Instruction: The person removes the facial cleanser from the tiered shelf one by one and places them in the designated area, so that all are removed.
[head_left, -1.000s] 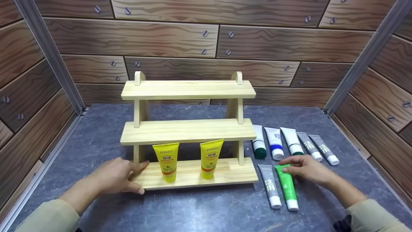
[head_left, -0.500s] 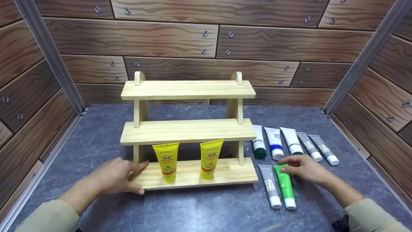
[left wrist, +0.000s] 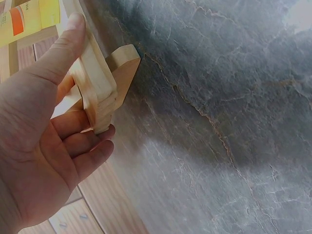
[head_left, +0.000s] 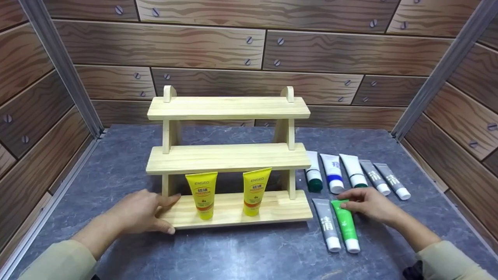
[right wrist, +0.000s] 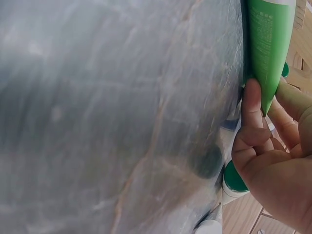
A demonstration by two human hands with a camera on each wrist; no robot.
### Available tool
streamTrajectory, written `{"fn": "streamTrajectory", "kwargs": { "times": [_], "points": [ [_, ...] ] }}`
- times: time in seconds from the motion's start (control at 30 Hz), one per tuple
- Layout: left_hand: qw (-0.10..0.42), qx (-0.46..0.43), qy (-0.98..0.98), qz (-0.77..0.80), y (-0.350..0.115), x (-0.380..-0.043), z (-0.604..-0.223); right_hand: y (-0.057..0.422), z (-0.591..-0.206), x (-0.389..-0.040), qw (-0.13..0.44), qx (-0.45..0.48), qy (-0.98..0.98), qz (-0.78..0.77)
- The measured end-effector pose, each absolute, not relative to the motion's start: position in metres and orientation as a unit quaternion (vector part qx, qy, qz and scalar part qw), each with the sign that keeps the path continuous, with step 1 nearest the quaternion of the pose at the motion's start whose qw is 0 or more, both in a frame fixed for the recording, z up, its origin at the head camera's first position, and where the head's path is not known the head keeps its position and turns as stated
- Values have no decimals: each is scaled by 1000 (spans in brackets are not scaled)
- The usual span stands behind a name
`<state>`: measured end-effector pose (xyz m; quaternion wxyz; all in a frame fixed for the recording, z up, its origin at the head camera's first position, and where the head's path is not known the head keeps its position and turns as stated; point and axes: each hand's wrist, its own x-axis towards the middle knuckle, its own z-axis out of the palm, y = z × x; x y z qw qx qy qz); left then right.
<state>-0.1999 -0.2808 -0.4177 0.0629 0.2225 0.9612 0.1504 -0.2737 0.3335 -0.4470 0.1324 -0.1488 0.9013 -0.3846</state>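
My left hand point(head_left: 142, 213) grips the left end of the lowest board of a three-tier wooden display rack point(head_left: 229, 155). In the left wrist view the thumb point(left wrist: 73, 36) lies over the board's front edge and the fingers curl beneath it. Two yellow tubes point(head_left: 203, 196) stand on their caps on that board. At the right, my right hand point(head_left: 369, 204) pinches the flat end of a green tube point(head_left: 345, 225) with a white cap. The right wrist view shows the green tube point(right wrist: 270, 44) between thumb and fingers. Beside it lies a grey tube point(head_left: 327, 225).
Behind the right hand lies a row of tubes: white ones with green caps point(head_left: 352, 171), a white one with a blue band point(head_left: 332, 173) and two grey ones point(head_left: 392, 181). Wood-patterned panels point(head_left: 249, 46) wall in the dark marbled table point(head_left: 233, 256) at back and sides.
The green tube, held at its flat end by my right hand, has shifted slightly toward the grey tube. My left hand stays on the rack.
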Motion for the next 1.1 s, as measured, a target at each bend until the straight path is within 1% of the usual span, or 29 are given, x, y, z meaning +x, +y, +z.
{"fn": "streamTrajectory", "kwargs": {
  "times": [0.8, 1.1],
  "points": [
    [65, 218, 963, 146, -281, -200, -417, 343, -444, -270, 121, -145, 905, -381],
    [69, 211, 964, 149, -281, -199, -416, 346, -434, -266, 120, -148, 900, -393]
  ]
}}
